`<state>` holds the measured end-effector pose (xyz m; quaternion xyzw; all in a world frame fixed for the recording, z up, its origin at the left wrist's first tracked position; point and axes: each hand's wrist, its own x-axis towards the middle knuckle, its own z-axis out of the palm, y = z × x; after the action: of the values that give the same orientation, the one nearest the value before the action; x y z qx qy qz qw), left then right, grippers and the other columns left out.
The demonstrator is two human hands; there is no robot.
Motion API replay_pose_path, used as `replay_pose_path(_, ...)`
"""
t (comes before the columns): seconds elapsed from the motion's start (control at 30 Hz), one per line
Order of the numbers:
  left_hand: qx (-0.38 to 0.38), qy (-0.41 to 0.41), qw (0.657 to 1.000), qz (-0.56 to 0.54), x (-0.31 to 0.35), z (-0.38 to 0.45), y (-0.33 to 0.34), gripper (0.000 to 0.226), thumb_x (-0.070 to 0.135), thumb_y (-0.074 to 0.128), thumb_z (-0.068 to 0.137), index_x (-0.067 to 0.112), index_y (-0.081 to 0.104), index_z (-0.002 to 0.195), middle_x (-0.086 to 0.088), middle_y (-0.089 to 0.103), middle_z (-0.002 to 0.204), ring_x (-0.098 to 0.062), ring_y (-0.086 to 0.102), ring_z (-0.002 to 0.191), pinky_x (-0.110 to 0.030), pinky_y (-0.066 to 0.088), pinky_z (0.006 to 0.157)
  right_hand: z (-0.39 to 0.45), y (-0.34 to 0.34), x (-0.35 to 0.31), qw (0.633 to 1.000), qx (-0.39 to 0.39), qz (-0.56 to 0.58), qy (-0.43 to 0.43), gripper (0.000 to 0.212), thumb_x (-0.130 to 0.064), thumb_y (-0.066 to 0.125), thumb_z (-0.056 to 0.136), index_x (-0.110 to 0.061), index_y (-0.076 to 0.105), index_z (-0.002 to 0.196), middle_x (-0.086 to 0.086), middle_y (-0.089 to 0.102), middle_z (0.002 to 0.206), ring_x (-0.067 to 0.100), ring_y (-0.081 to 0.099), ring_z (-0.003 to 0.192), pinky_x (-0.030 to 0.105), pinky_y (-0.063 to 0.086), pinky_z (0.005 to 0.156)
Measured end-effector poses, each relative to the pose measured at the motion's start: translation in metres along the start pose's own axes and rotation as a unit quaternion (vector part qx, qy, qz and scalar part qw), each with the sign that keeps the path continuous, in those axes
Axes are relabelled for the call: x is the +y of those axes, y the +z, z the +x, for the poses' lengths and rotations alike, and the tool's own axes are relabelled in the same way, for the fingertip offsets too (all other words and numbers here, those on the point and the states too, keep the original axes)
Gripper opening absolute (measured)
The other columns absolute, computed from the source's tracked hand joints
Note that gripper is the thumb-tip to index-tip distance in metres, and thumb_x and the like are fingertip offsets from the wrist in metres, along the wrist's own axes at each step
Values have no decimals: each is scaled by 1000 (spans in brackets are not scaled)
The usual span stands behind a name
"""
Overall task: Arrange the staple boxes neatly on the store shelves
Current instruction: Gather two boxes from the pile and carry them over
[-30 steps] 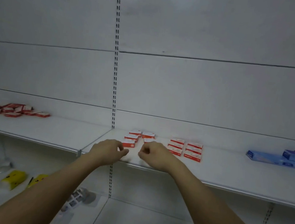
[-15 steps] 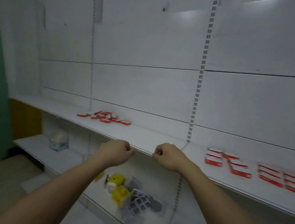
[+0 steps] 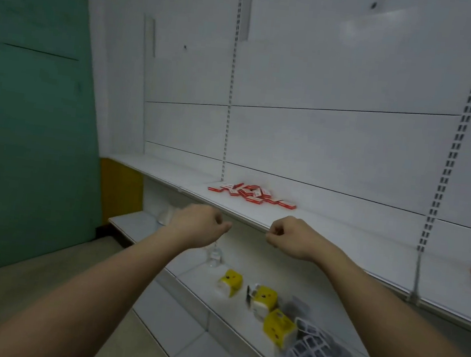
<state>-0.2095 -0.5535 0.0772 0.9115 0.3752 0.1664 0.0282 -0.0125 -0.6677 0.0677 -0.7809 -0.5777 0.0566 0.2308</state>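
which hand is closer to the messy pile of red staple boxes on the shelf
Right. The right hand is just below the pile of red staple boxes, slightly right of it; the left hand sits farther down-left. Both hold nothing.

Both arms out fwd, left hand & right hand loosely fisted, holding nothing

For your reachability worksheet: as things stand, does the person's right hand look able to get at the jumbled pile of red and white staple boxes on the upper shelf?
Probably yes. The right hand holds nothing, and bare white shelf lies between it and the jumbled pile of red and white staple boxes.
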Motion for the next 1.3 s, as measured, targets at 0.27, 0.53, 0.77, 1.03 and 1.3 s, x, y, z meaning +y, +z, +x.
replay_pose_path(0.27,-16,-9,1000,-22,-67,68,43,44,59,43,90,27,64,111,2,69,109,-18,61,99,-37,50,90,96,41,-2,999,2,37,2,18,-30,56,89,-23,63,74,0,67,85,15,60,76,30,49,69)
replay_pose_path(0.53,-47,9,999,-26,-140,193,85,41,60,42,89,32,65,108,5,68,106,-15,62,95,-37,52,88,252,101,20,996,-12,89,17,14,-27,57,88,-21,65,79,0,68,87,15,62,80,32,51,74)
replay_pose_path(0.77,-53,-3,996,-74,-206,288,92,30,52,50,89,32,64,106,10,65,102,-10,60,86,-27,49,73,354,122,20,995,-20,93,17,12,-26,56,90,-19,65,85,-4,64,88,11,58,77,24,43,66)
replay_pose_path(1.03,-67,23,992,-107,-262,386,123,29,50,50,91,31,63,108,10,64,104,-9,58,91,-27,47,76,436,134,40,997,9,55,54,19,-21,54,90,-23,58,72,-10,56,73,8,50,65,26,41,64)
replay_pose_path(1.3,-92,90,972,-199,-295,518,178,20,46,54,91,33,63,103,12,63,102,-9,58,88,-28,47,77,519,150,70,982,129,32,136,14,-20,54,91,-18,64,81,-6,62,78,13,56,73,21,40,62)
